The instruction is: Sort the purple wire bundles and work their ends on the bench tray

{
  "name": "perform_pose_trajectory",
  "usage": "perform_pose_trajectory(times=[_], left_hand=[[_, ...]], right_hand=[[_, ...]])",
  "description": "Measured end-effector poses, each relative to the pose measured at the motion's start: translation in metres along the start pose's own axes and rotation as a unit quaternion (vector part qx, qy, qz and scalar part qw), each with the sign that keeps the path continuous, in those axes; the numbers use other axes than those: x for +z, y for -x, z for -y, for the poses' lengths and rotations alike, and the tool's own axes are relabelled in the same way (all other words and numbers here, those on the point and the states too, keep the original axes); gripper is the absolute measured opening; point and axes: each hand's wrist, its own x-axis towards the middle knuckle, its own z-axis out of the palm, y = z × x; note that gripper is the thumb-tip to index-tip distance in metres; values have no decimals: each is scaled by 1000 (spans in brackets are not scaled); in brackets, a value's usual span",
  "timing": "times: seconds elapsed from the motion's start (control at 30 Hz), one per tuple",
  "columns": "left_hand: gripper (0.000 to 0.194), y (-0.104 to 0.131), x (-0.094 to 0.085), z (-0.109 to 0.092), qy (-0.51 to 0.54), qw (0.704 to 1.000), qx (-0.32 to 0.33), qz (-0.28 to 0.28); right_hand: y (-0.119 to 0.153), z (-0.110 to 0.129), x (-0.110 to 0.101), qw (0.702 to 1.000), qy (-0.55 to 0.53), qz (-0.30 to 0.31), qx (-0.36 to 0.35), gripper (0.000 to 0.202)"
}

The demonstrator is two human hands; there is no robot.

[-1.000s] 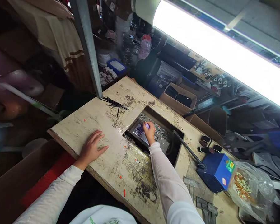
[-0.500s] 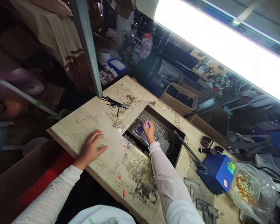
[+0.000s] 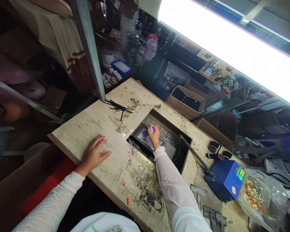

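My right hand (image 3: 154, 135) reaches into the rectangular cutout in the table, its fingers closed round a bundle of thin purple wires (image 3: 152, 129). The bundle's strands fan down to the left onto a shiny, mirror-like surface (image 3: 148, 142) inside a grey metal pot (image 3: 168, 149). How far the strand tips go into that surface I cannot tell. My left hand (image 3: 94, 153) rests on the tabletop to the left of the cutout, palm down, fingers spread, holding nothing. Black strips (image 3: 119, 108) lie in a loose pile beyond it.
The worn wooden table (image 3: 72, 129) carries small orange bits (image 3: 128, 201). A dark flexible tube (image 3: 195, 154) rises from a blue box (image 3: 224, 180) on the right, beside a clear plastic bag (image 3: 265, 193) of short wires. A metal post (image 3: 89, 48) stands at the far left corner.
Little differs. Both hands keep their places, and the purple bundle stays in my right hand over the pot. The view has shifted very slightly.
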Motion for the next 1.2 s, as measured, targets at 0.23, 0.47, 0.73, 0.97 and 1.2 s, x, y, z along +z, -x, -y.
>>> perform_pose_trajectory(times=[0.23, 0.47, 0.73, 0.97, 1.2], left_hand=[[44, -1, -2, -2, -2, 1000, -5, 3], [43, 1, 0, 0, -5, 1000, -2, -3], [42, 2, 1, 2, -4, 1000, 5, -3], [43, 2, 2, 6, 6, 1000, 10, -7], [59, 2, 4, -19, 79, 997, 24, 3]], right_hand=[[1, -2, 1, 1000, 1, 2, 4, 18], [0, 21, -16, 1000, -9, -5, -6, 18], [69, 92, -115, 960, -153, 219, -88, 8], [91, 116, -124, 960, -201, 190, -39, 3], [80, 125, -114, 861, -389, -266, 190, 19]])
